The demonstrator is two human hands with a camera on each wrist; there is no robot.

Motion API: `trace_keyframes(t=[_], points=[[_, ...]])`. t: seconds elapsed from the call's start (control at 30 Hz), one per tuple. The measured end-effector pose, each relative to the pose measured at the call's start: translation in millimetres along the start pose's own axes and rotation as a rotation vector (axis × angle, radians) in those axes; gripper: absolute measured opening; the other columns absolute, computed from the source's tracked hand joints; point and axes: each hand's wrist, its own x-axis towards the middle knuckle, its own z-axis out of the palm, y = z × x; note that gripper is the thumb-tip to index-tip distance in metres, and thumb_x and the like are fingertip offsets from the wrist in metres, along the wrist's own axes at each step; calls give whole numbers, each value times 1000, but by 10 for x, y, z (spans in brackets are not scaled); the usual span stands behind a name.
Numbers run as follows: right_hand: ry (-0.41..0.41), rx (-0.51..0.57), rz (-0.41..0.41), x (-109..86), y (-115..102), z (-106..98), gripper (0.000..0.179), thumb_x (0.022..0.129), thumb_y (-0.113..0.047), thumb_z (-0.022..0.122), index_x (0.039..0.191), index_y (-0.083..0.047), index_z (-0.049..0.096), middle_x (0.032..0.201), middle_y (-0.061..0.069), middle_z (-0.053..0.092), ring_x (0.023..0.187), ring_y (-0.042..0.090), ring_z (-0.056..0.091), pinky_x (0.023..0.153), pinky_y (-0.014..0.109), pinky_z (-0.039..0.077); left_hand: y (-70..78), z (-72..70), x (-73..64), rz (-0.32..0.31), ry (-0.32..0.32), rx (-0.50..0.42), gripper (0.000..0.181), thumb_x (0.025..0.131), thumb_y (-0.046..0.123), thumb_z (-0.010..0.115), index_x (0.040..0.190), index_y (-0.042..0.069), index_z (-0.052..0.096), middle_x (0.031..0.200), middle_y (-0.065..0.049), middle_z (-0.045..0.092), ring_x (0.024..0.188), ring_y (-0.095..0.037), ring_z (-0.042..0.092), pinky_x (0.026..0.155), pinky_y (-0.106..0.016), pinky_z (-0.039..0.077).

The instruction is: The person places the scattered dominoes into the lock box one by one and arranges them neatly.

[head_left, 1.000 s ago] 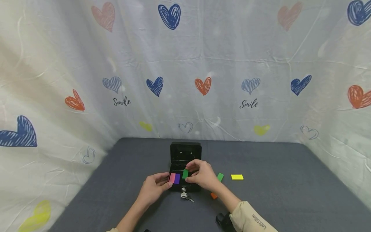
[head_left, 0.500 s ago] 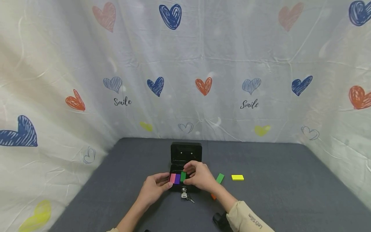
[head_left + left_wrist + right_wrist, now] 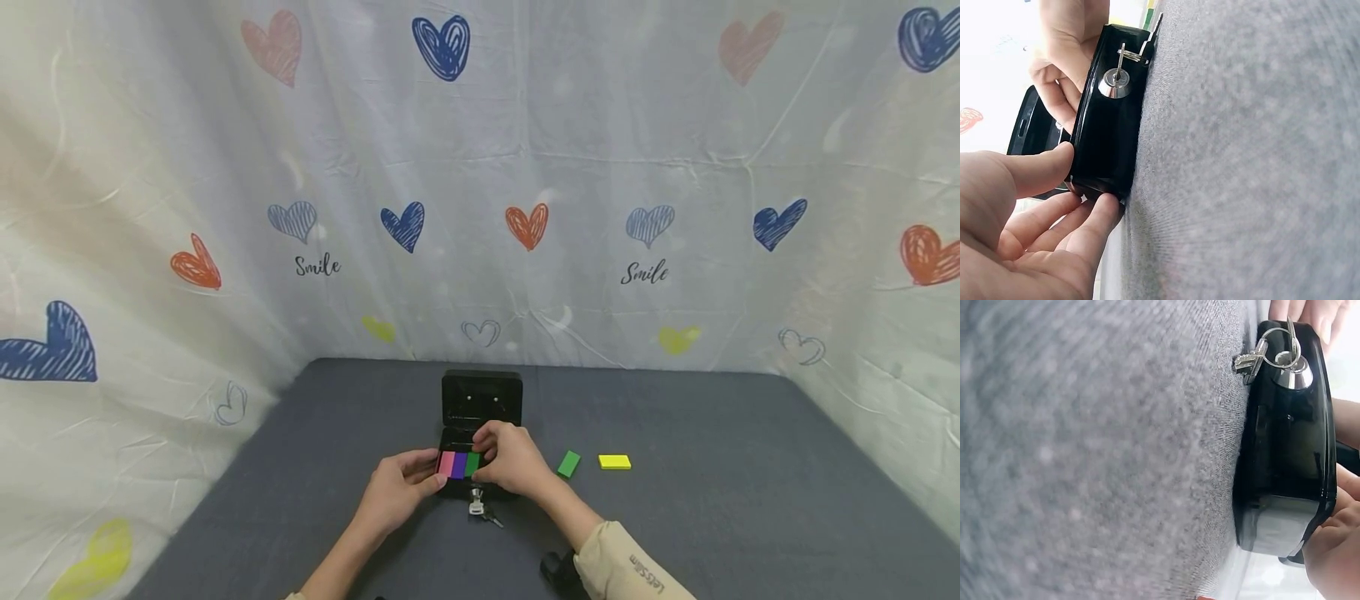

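Observation:
A black cash box point(image 3: 482, 398) stands on the table with its lid raised. In the head view my left hand point(image 3: 393, 496) grips its left front corner; the left wrist view shows the thumb on the rim and fingers against the side. Inside the box a pink block point(image 3: 446, 464), a purple block point(image 3: 459, 466) and a green block point(image 3: 472, 464) lie side by side. Reaching over the rim, my right hand point(image 3: 517, 458) pinches the green block. A key point(image 3: 1120, 59) sits in the front lock, with another key point(image 3: 1249, 362) hanging from its ring.
Right of the box lie a second green block point(image 3: 568, 464) and a yellow block point(image 3: 614, 462). An orange edge point(image 3: 1205, 598) peeks into the right wrist view. Under my right forearm is a black object point(image 3: 558, 571). A heart-printed curtain point(image 3: 585, 250) rises behind the table.
My right hand has moved left and slightly down, bringing the green block against the purple one. The orange block has become hidden behind my right arm. My left hand stays in place.

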Motion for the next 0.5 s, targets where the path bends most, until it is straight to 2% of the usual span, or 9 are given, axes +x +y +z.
trace_keyframes(t=[0.23, 0.5], points=[[10, -56, -11, 11, -3, 15, 43, 65, -1, 90, 101, -2, 67, 93, 6, 71, 80, 21, 66, 71, 32, 56, -1, -1, 2, 17, 1, -2, 46, 87, 4, 75, 126, -11, 58, 122, -26, 62, 111, -35, 62, 85, -38, 55], [18, -101, -12, 7, 22, 35, 45, 65, -5, 92, 102, -4, 67, 94, 4, 70, 82, 19, 66, 73, 33, 56, 15, -3, -12, 2, 3, 4, 46, 87, 5, 76, 127, -11, 58, 122, -25, 62, 112, -35, 62, 85, -39, 55]])
